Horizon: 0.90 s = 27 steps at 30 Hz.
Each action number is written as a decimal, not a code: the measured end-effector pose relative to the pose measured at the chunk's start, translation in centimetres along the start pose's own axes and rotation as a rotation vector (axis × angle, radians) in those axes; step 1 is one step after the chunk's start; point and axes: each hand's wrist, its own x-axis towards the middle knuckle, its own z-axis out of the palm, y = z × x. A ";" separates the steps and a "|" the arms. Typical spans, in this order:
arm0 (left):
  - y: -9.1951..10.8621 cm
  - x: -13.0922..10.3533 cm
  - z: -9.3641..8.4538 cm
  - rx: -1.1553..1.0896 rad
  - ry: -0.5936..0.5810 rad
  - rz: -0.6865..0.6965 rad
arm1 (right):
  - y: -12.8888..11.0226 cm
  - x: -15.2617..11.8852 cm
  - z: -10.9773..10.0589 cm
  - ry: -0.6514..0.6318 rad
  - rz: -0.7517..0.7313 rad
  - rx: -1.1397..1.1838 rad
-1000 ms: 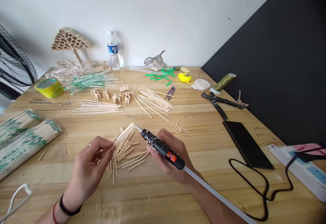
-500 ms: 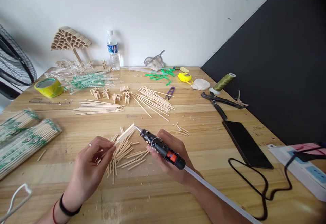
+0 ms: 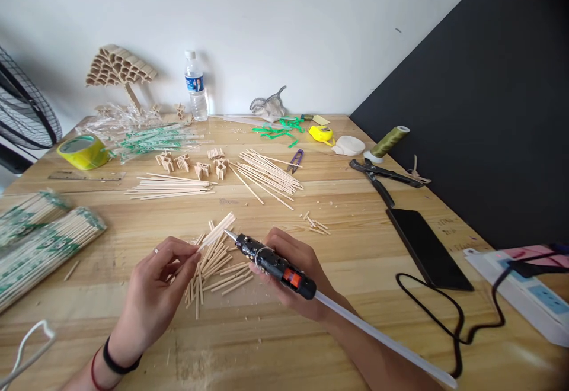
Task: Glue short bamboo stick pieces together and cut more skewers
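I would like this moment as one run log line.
left hand: holds thin sticks | right hand: holds glue gun, nozzle near sticks | below: short-stick pile

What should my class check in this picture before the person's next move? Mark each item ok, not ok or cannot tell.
1. Left hand pinching the slim, pale wooden sticks at one end: ok.
2. Right hand gripping the black glue gun with an orange patch: ok.
3. Long, translucent white glue stick in the gun's rear: ok.
4. Silver, cone-shaped nozzle apart from the left hand: ok.
5. Gun hot: cannot tell.
6. Space below the held sticks free of others: not ok; a pile of short, pale wooden sticks lies there.
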 end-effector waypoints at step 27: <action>-0.1 -0.4 0.0 0.027 -0.061 0.056 | 1.1 -0.1 1.0 -0.031 -0.047 0.003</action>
